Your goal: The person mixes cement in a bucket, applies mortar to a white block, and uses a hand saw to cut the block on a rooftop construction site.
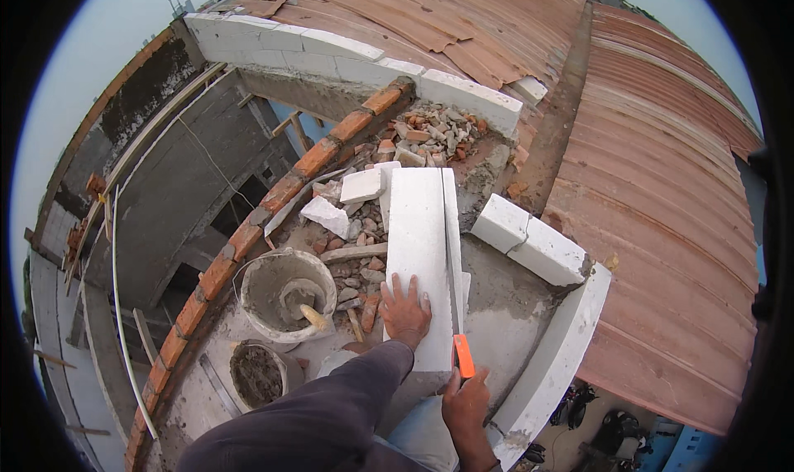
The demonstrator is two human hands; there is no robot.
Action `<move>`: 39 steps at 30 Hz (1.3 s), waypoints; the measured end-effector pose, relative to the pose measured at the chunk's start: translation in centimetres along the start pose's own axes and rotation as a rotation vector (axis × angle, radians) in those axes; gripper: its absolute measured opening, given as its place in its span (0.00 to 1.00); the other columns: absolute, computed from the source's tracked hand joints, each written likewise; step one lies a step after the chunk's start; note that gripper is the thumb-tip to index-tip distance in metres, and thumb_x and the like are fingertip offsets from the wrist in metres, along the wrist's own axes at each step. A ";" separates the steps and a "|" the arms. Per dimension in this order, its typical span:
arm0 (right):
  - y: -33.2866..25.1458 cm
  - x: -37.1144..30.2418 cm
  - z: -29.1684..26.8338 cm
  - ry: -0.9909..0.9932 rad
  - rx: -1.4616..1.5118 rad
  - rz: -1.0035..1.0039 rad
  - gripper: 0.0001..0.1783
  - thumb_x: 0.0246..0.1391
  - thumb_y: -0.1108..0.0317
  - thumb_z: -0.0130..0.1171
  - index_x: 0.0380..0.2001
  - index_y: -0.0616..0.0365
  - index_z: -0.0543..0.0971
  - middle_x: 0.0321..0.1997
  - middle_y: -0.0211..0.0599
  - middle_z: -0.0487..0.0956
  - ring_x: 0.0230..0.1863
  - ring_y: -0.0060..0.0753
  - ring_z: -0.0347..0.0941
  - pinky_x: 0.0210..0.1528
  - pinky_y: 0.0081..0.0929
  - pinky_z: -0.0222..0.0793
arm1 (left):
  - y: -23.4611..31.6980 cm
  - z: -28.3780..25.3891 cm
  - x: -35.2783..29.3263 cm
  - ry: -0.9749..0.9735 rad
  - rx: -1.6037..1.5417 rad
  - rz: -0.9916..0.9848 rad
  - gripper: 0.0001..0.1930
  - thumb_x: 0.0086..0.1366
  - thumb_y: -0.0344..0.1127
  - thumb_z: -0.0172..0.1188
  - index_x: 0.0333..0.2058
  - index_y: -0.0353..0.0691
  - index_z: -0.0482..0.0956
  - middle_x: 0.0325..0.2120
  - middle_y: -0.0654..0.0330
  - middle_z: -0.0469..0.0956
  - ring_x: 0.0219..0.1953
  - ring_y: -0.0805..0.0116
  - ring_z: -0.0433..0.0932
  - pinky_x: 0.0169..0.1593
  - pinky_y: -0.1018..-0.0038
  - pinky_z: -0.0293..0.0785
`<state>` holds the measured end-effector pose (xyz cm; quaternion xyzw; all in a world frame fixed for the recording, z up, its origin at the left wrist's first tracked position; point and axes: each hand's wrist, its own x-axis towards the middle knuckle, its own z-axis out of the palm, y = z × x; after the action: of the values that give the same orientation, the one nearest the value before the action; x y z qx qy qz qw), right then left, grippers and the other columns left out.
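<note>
A long white lightweight concrete block lies lengthwise in front of me. My left hand presses flat on its top near the close end, fingers spread. My right hand is closed round the orange handle of a handsaw. The saw's thin blade runs away from me along the block's right side; whether its teeth are in a cut I cannot tell. Smaller white block pieces rest on rubble just left of the block's far end.
Left stand a mortar-crusted bucket with a tool inside and a smaller bucket of mortar. A curved brick edge borders a drop. White block walls rise at right, beside a rusty corrugated roof. Broken brick is heaped beyond.
</note>
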<state>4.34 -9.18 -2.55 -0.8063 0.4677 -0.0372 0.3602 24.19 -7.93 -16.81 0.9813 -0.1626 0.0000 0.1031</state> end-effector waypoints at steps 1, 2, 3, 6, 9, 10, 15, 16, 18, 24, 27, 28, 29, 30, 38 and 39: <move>-0.7 4.3 1.9 0.118 -0.009 -0.137 0.25 0.69 0.61 0.58 0.54 0.74 0.67 0.33 0.64 0.83 0.35 0.70 0.83 0.37 0.59 0.79 | 0.0 -0.1 0.1 -0.033 -0.004 -0.006 0.31 0.73 0.57 0.53 0.73 0.65 0.68 0.77 0.55 0.55 0.78 0.42 0.50 0.70 0.43 0.57; -1.5 8.5 3.9 0.112 -0.019 -0.182 0.24 0.70 0.61 0.57 0.53 0.73 0.66 0.34 0.65 0.83 0.35 0.70 0.83 0.37 0.59 0.79 | -0.1 -0.2 0.0 -0.035 -0.011 -0.008 0.31 0.73 0.57 0.52 0.73 0.65 0.68 0.78 0.55 0.55 0.78 0.43 0.49 0.70 0.43 0.57; -2.5 12.8 5.8 0.200 -0.021 -0.276 0.23 0.70 0.61 0.57 0.53 0.72 0.66 0.34 0.66 0.83 0.36 0.70 0.83 0.38 0.60 0.78 | -0.1 -0.3 0.1 -0.033 -0.026 -0.007 0.31 0.73 0.58 0.52 0.73 0.65 0.68 0.78 0.55 0.55 0.78 0.43 0.49 0.71 0.43 0.57; -4.9 19.1 8.0 0.157 -0.032 -0.262 0.20 0.71 0.62 0.55 0.51 0.70 0.65 0.35 0.67 0.83 0.37 0.71 0.83 0.39 0.60 0.78 | -0.2 -0.3 0.2 -0.029 -0.061 -0.032 0.31 0.73 0.59 0.51 0.73 0.66 0.67 0.78 0.57 0.54 0.79 0.45 0.49 0.71 0.43 0.56; -5.1 14.4 5.1 0.239 0.026 -0.304 0.20 0.70 0.64 0.57 0.52 0.68 0.63 0.35 0.67 0.82 0.38 0.73 0.82 0.39 0.62 0.77 | -0.3 0.0 0.1 -0.051 -0.049 -0.045 0.31 0.73 0.59 0.52 0.73 0.67 0.67 0.78 0.58 0.54 0.78 0.44 0.50 0.71 0.44 0.54; -4.8 11.6 3.8 0.175 -0.019 -0.234 0.20 0.70 0.65 0.57 0.52 0.68 0.63 0.34 0.67 0.82 0.38 0.73 0.82 0.39 0.63 0.76 | -0.3 0.1 0.2 -0.042 -0.062 -0.042 0.31 0.73 0.60 0.52 0.73 0.67 0.67 0.78 0.58 0.54 0.78 0.44 0.50 0.71 0.44 0.54; -3.1 6.4 2.1 0.133 -0.027 -0.175 0.27 0.69 0.67 0.57 0.59 0.75 0.60 0.36 0.70 0.81 0.37 0.74 0.81 0.40 0.64 0.73 | -0.5 0.4 0.2 -0.029 -0.090 -0.029 0.32 0.72 0.59 0.53 0.73 0.66 0.68 0.78 0.56 0.54 0.78 0.43 0.49 0.70 0.43 0.55; -3.4 8.0 3.0 0.100 -0.067 -0.050 0.30 0.69 0.68 0.57 0.62 0.79 0.59 0.38 0.71 0.82 0.38 0.74 0.81 0.42 0.63 0.73 | -0.6 0.3 0.2 -0.029 -0.084 -0.021 0.32 0.72 0.59 0.54 0.73 0.65 0.68 0.78 0.55 0.54 0.78 0.42 0.49 0.70 0.42 0.55; -5.0 13.2 4.8 0.145 -0.039 -0.172 0.25 0.69 0.68 0.58 0.58 0.74 0.62 0.36 0.69 0.81 0.38 0.75 0.80 0.40 0.63 0.72 | -0.5 0.0 0.6 -0.074 -0.095 -0.038 0.33 0.71 0.61 0.52 0.73 0.68 0.66 0.79 0.57 0.52 0.79 0.43 0.47 0.70 0.43 0.54; -5.9 10.9 4.1 0.247 -0.028 -0.292 0.20 0.69 0.66 0.58 0.51 0.69 0.63 0.31 0.66 0.81 0.34 0.76 0.80 0.35 0.64 0.73 | -0.9 -0.1 0.5 -0.036 -0.089 -0.008 0.33 0.72 0.62 0.52 0.74 0.66 0.67 0.79 0.55 0.51 0.79 0.42 0.47 0.70 0.43 0.55; -4.6 8.3 2.9 0.066 -0.081 -0.042 0.21 0.69 0.64 0.58 0.52 0.67 0.62 0.29 0.67 0.81 0.32 0.76 0.80 0.36 0.65 0.74 | -0.9 0.7 0.2 -0.042 -0.075 0.022 0.33 0.72 0.62 0.52 0.73 0.66 0.68 0.79 0.55 0.52 0.78 0.42 0.48 0.70 0.43 0.56; -4.9 9.5 3.1 0.125 -0.103 -0.121 0.23 0.69 0.63 0.58 0.54 0.69 0.61 0.30 0.68 0.81 0.33 0.76 0.80 0.37 0.64 0.75 | -1.0 0.9 0.0 -0.055 -0.067 0.020 0.32 0.72 0.62 0.53 0.73 0.65 0.68 0.78 0.54 0.53 0.78 0.42 0.48 0.69 0.43 0.56; -5.1 11.1 3.4 0.152 -0.169 -0.078 0.25 0.70 0.63 0.57 0.55 0.71 0.61 0.31 0.69 0.81 0.33 0.76 0.80 0.37 0.63 0.76 | -0.8 1.1 0.0 0.026 -0.048 0.039 0.32 0.72 0.61 0.53 0.72 0.65 0.69 0.78 0.54 0.54 0.78 0.42 0.49 0.69 0.43 0.56; -6.1 14.2 4.2 0.174 -0.116 -0.185 0.27 0.70 0.62 0.57 0.58 0.73 0.60 0.32 0.70 0.81 0.34 0.75 0.81 0.37 0.62 0.76 | -0.7 1.1 0.1 -0.056 -0.059 0.037 0.32 0.72 0.61 0.53 0.72 0.65 0.69 0.78 0.54 0.54 0.78 0.42 0.49 0.69 0.43 0.56; -5.9 9.4 3.2 0.109 0.012 -0.065 0.20 0.69 0.68 0.58 0.52 0.69 0.62 0.33 0.69 0.81 0.38 0.74 0.81 0.38 0.62 0.73 | -1.1 0.4 0.3 -0.024 -0.103 0.022 0.32 0.72 0.61 0.54 0.72 0.65 0.69 0.78 0.55 0.55 0.78 0.43 0.50 0.69 0.44 0.56; -4.3 5.4 2.2 0.105 -0.049 -0.038 0.19 0.67 0.70 0.58 0.51 0.67 0.62 0.33 0.68 0.80 0.38 0.75 0.81 0.39 0.65 0.71 | -1.2 0.4 0.4 -0.055 -0.095 0.014 0.32 0.72 0.61 0.54 0.72 0.65 0.69 0.78 0.55 0.54 0.78 0.43 0.49 0.69 0.44 0.56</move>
<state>11.38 -10.90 -3.03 -0.8206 0.4712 -0.0750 0.3145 24.97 -7.01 -17.48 0.9737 -0.1722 -0.0341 0.1453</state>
